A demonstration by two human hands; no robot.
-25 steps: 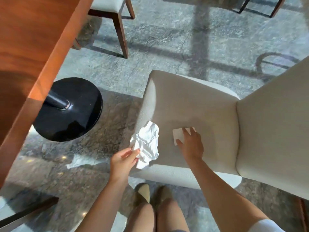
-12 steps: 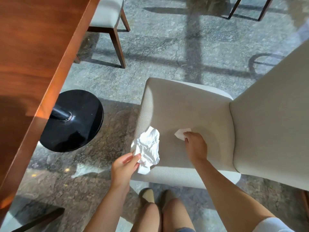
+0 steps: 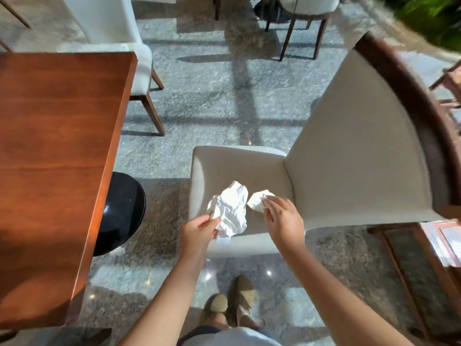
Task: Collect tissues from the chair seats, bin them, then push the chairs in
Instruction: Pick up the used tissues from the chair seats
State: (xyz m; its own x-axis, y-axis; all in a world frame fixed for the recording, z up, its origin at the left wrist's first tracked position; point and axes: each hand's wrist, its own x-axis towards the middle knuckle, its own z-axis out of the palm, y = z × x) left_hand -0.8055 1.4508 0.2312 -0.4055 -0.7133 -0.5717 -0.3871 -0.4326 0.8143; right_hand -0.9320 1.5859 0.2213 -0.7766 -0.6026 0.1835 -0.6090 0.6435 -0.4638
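A cream upholstered chair [image 3: 224, 166] with a dark wooden back frame stands pulled out from the table, its seat facing left. My left hand [image 3: 197, 231] pinches a large crumpled white tissue [image 3: 230, 208] above the seat's front corner. My right hand [image 3: 282, 218] holds a smaller white tissue [image 3: 257, 202], lifted just above the seat. The two tissues hang close together without touching.
A reddish wooden table [image 3: 57, 171] fills the left side, with its round black pedestal base [image 3: 119, 211] on the marble floor. Another cream chair [image 3: 139, 71] stands at the table's far end. More chairs stand at the back, wooden furniture at the right edge.
My right hand picked the small tissue off the seat and raised it. The view rose and tilted up, showing more of the chair back and room. The left hand kept its tissue.
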